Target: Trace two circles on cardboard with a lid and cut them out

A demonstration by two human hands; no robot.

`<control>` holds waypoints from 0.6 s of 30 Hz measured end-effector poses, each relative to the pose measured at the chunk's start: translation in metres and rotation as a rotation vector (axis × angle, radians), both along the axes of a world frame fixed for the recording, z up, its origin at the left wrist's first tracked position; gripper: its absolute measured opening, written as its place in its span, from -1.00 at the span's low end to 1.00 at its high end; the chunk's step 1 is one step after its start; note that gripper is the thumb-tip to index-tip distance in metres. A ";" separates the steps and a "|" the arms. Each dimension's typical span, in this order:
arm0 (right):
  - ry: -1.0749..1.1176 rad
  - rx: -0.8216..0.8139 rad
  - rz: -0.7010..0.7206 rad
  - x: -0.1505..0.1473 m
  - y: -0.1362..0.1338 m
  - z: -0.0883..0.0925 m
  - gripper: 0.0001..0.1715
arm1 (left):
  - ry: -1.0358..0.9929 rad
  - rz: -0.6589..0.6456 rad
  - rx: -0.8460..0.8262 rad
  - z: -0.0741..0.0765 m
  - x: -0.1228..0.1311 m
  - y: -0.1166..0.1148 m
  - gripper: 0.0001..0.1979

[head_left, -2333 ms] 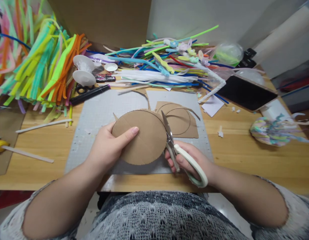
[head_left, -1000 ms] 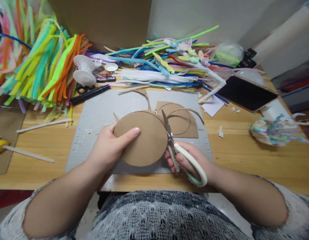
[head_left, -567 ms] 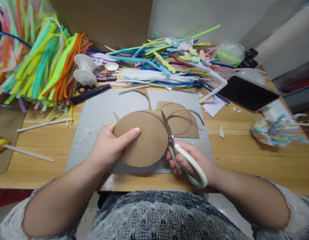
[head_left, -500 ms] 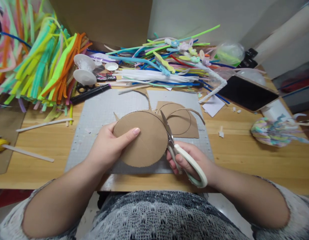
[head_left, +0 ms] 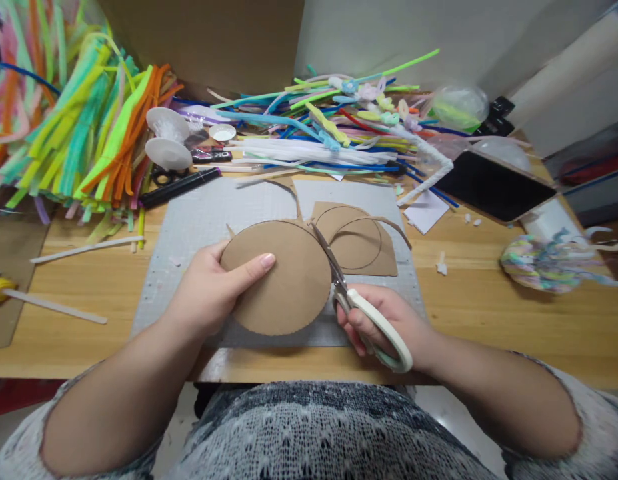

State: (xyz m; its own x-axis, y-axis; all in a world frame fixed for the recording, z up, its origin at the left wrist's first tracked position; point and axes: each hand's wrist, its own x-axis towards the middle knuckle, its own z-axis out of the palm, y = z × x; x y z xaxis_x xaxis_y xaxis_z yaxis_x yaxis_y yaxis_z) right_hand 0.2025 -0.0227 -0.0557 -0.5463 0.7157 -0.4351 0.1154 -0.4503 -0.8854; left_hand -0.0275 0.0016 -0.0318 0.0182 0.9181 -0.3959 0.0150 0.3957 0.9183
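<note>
A round cardboard disc is gripped at its left side by my left hand, thumb on top and fingers hidden beneath. My right hand holds scissors with pale handles, their blades lying along the disc's upper right edge. A narrow cardboard strip curls up behind the disc near the blade tips. Just beyond, a cardboard piece with drawn circle lines lies on the grey cutting mat.
Bundles of coloured pipe cleaners stand at the left, and more pipe cleaners lie along the back. A white spool and a black marker sit behind the mat. A dark-screened tablet leans at the right.
The scissor blades have come closer together, their tips swinging left along the disc's edge. Both hands and the disc have shifted slightly left.
</note>
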 end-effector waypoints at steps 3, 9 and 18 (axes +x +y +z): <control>-0.013 -0.008 0.022 0.003 0.002 0.002 -0.44 | 0.013 -0.004 -0.006 0.000 -0.004 0.002 -0.64; 0.040 0.083 0.083 0.010 0.006 0.005 -0.44 | 0.070 -0.019 -0.020 -0.002 -0.010 0.002 -0.64; 0.013 0.115 0.140 0.008 0.008 0.006 -0.51 | 0.018 -0.140 -0.084 0.003 -0.001 -0.002 -0.68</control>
State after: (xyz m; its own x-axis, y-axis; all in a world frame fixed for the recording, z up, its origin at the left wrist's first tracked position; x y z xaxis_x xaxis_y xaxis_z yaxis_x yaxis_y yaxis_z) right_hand 0.2101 -0.0143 -0.0499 -0.6493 0.6766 -0.3473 0.1585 -0.3263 -0.9319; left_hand -0.0283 -0.0005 -0.0288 0.1359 0.8707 -0.4727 0.0919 0.4640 0.8810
